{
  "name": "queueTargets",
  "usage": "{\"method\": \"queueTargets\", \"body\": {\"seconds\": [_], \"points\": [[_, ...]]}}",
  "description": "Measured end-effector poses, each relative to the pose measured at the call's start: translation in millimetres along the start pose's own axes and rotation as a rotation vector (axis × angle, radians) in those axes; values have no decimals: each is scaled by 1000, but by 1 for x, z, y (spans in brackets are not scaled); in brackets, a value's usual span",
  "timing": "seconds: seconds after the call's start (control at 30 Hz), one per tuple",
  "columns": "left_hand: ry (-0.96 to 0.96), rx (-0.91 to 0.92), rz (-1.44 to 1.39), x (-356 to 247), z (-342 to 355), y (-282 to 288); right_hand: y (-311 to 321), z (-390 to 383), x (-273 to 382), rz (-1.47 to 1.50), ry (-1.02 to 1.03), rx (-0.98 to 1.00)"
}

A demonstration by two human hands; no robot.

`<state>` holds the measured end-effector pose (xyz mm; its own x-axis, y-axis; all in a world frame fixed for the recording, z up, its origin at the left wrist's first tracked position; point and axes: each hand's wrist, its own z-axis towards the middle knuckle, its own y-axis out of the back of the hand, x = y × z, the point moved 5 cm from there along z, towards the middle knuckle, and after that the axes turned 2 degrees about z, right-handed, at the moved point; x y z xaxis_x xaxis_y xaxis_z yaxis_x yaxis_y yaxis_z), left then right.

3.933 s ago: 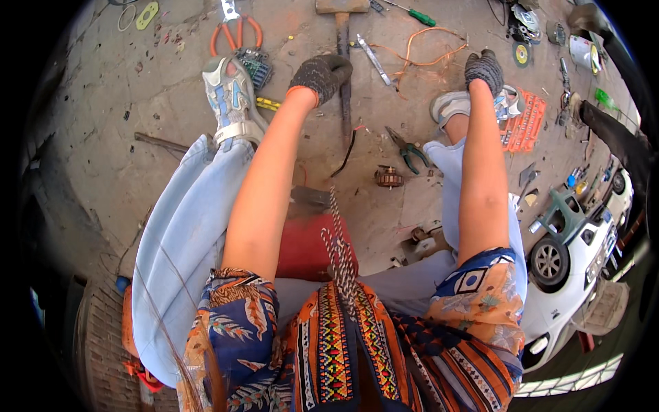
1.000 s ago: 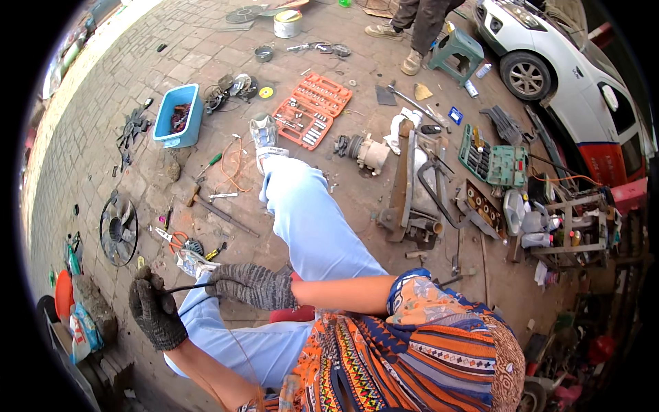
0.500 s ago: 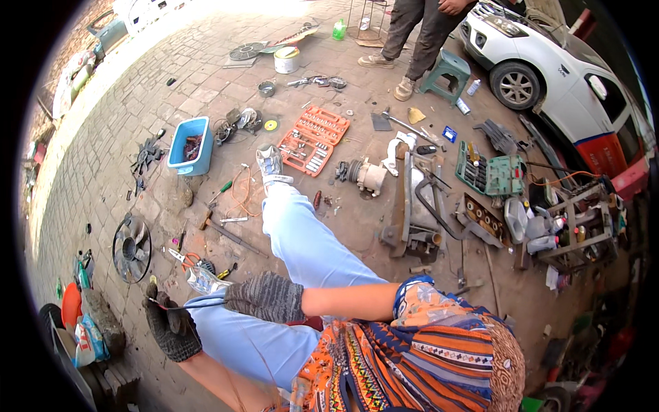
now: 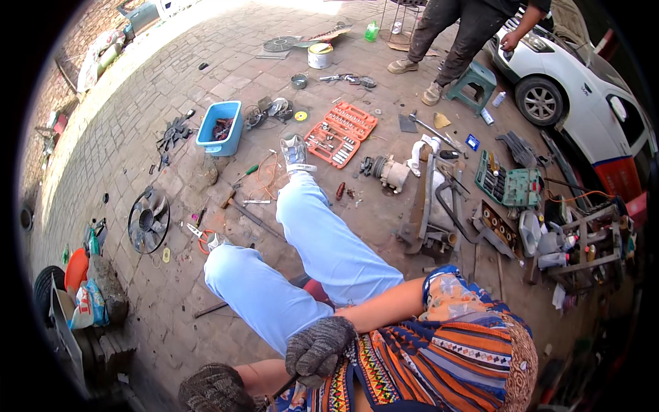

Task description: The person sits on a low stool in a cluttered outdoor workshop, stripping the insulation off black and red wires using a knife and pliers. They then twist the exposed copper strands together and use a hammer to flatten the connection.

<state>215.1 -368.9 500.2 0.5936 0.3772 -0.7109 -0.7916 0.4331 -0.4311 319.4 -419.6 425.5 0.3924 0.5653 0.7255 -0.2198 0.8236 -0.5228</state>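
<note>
My left hand (image 4: 216,388), in a dark grey knit glove, is low in the view, left of my lap. Its fingers are turned out of sight, so their grip does not show. Close to my body, my right hand (image 4: 320,350) wears a matching glove and is curled closed. From under it a thin dark length (image 4: 283,388), like a cable or rod, slants down toward my left hand. Where that piece ends is hidden. Both hands are above my light blue trousers (image 4: 264,302) and patterned top.
On the brick ground lie a hammer (image 4: 250,214), orange-handled pliers (image 4: 203,237), a fan (image 4: 148,220), an orange socket set (image 4: 341,134), a green tool case (image 4: 509,180) and a blue tub (image 4: 220,129). Metal parts are at right. A person stands beside a green stool (image 4: 473,84) and white car (image 4: 583,103).
Both hands have drawn back from over my left knee toward my body, the thin dark piece coming with them. My left leg has shifted. The standing person's arm has swung out.
</note>
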Motion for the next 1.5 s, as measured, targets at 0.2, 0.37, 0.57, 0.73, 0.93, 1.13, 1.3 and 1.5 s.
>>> {"method": "queueTargets", "body": {"seconds": [0.2,0.37,0.57,0.73,0.93,1.13,1.3,1.5], "points": [[-75,-494,30,-22,-20,68,61,-4,13,-197,-99,-875],[77,-1019,129,9,-25,121,70,-25,53,-1127,-235,-1098],[42,-885,-86,3,-28,127,59,-20,40,-685,-384,-1045],[65,-1028,2,-20,-48,129,62,-8,42,-733,-292,-854],[172,-941,137,-11,-50,135,76,-14,37,-516,-406,-875],[181,-878,80,4,-34,143,87,-16,22,-68,-405,-721],[163,-743,-314,32,-14,149,90,-24,8,310,-159,-674],[216,-798,-356,49,-12,159,101,-32,17,92,-252,-678]]}}
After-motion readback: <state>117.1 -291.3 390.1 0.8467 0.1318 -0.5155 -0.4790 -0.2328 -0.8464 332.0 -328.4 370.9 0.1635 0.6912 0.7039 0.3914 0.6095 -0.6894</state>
